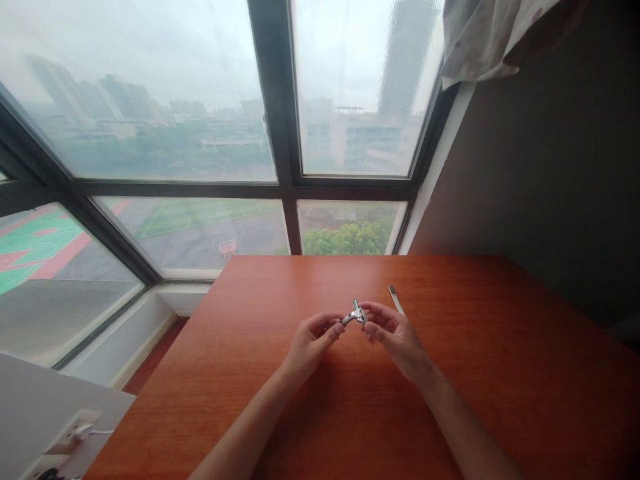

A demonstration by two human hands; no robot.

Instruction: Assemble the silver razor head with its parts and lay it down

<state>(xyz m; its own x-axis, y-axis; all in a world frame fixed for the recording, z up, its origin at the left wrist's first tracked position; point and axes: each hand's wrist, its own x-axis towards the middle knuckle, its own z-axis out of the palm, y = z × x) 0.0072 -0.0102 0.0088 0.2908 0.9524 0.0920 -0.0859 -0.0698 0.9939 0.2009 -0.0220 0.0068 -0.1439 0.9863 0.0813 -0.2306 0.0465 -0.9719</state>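
Note:
A small shiny metal fitting (356, 313) with a curved arm and a short upright stem is held between my two hands, a little above the wooden table. The fingers and thumb of my left hand (313, 340) pinch the end of its curved arm. On the other side, my right hand (397, 333) grips the fitting between thumb and fingers. Its exact kind is too small to make out, and the fingertips hide its ends. Just beyond my right hand lies a slim silver strip-like tool (397, 301) with a dark end, partly hidden by the hand.
The reddish-brown table (500, 373) stretches around both arms up to the window frame (287, 133). A dark wall (540, 167) rises at the right. At the lower left are a white panel and a socket with a plug (83, 432). A cloth (490, 40) hangs at the upper right.

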